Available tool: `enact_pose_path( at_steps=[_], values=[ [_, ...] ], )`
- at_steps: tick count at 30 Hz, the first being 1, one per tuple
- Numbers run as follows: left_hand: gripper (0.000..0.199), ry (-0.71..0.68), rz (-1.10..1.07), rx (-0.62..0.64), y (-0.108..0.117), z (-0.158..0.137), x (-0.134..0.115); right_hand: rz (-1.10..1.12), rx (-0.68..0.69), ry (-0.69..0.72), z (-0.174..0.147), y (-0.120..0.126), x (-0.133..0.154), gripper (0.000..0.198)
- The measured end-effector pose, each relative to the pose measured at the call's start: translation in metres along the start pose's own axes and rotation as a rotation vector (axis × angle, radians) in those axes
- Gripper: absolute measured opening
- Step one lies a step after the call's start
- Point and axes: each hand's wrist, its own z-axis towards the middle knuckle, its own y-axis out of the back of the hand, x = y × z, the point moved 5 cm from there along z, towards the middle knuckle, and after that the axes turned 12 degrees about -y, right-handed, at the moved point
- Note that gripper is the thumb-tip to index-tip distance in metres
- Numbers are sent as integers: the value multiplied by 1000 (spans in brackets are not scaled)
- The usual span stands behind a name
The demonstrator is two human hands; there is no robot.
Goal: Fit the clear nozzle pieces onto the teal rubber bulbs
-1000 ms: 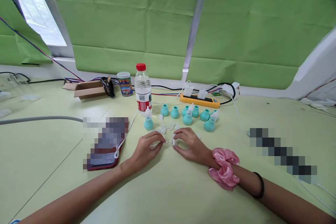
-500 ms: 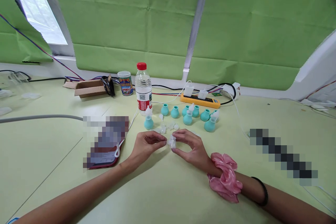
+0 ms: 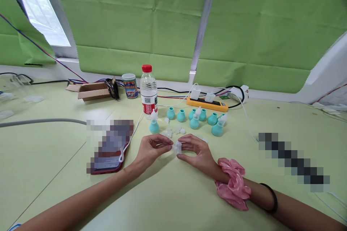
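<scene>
My right hand (image 3: 195, 148) is closed in a pinch, thumb below and fingers above, around a small clear plastic tube-like part (image 3: 178, 148). From the left, my left hand (image 3: 154, 148) pinches a tiny translucent plastic piece (image 3: 174, 147) against the side of that part; whether the two are joined I cannot tell. Loose translucent pieces (image 3: 168, 133) lie just beyond my fingertips. Behind them stand several turquoise rubber bulbs (image 3: 181, 116). A few bulbs carry clear nozzles, such as the nasal-aspirator-like one (image 3: 154, 126) on the left and another (image 3: 217, 129) on the right.
A red-capped water bottle (image 3: 149, 95) and a printed can (image 3: 130, 86) stand at the back, beside an open cardboard box (image 3: 93, 92). An orange power strip (image 3: 207, 103) with chargers lies behind the bulbs. A phone (image 3: 111, 148) with a white cable lies left; a blurred dark object (image 3: 294, 162) lies right.
Both hands stay almost in place. The clear part between them has turned slightly in my fingers and looks cloudier now. The view has shifted a little.
</scene>
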Motion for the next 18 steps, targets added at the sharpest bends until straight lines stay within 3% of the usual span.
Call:
enact_pose_path(
  at_steps=[6, 18],
  values=[
    [16, 23, -37, 11, -3, -2, -1, 145, 46, -104, 1, -3, -3, 35],
    [25, 28, -47, 10, 0, -3, 7, 182, 45, -140, 1, -4, -4, 36]
  ],
)
